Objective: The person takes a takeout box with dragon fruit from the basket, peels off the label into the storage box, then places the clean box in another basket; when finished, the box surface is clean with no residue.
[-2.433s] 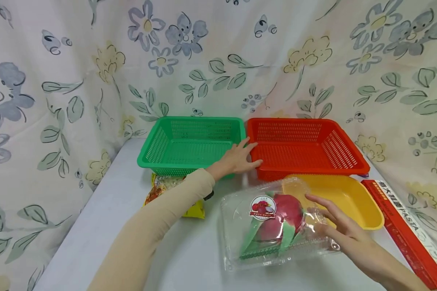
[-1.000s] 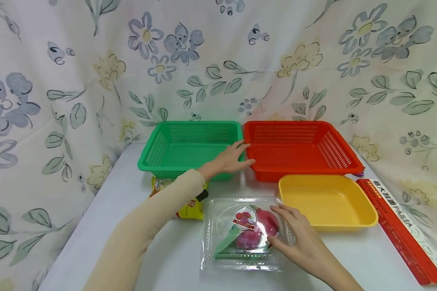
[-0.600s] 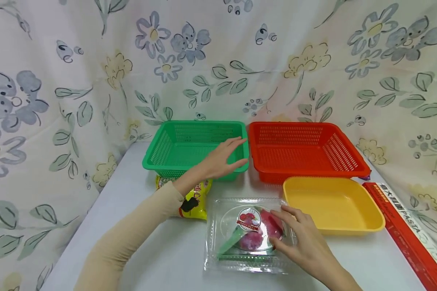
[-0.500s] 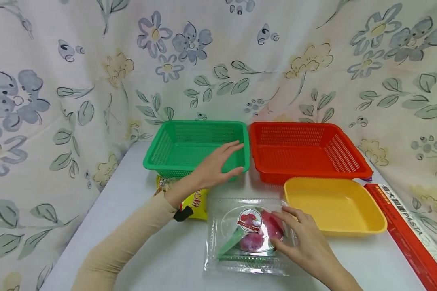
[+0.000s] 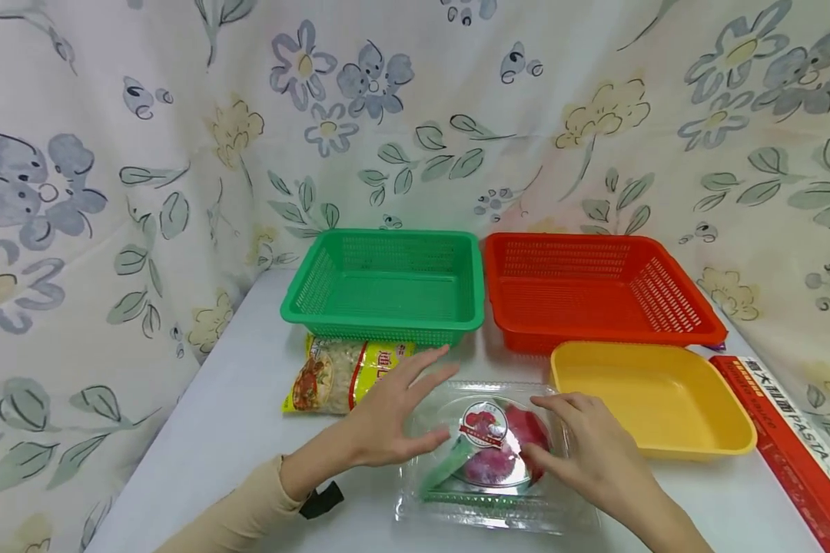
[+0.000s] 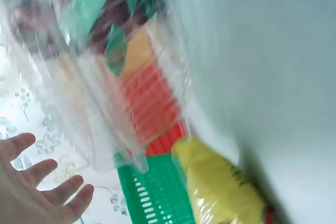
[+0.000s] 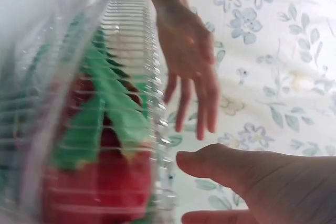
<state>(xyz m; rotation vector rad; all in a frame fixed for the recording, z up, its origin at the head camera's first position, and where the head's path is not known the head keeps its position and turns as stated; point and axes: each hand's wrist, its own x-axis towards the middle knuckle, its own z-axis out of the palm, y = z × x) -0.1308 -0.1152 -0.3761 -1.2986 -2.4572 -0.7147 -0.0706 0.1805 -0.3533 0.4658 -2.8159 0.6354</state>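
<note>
A clear plastic clamshell box (image 5: 484, 476) lies on the table, holding pinkish-red dragon fruit (image 5: 487, 461) with green leaf tips under a round red-and-white sticker. My left hand (image 5: 396, 415) hovers at the box's left side, fingers spread and straight. Over the right part of the lid is my right hand (image 5: 595, 453), its fingers loosely bent and apart from the thumb. The right wrist view shows the ribbed box side (image 7: 131, 93) with a gap before my right thumb (image 7: 220, 163). In the left wrist view my left fingers (image 6: 65, 192) grip nothing.
Behind stand a green basket (image 5: 387, 330) and a red basket (image 5: 595, 338), side by side. A yellow tub (image 5: 650, 399) sits right of the box. A yellow food packet (image 5: 339, 376) lies before the green basket. A red pasta box (image 5: 781, 438) lies along the right edge.
The dragon fruit box was tilted up and is now flat on the table, farther left. My left hand has come back from between the baskets to the box's left side.
</note>
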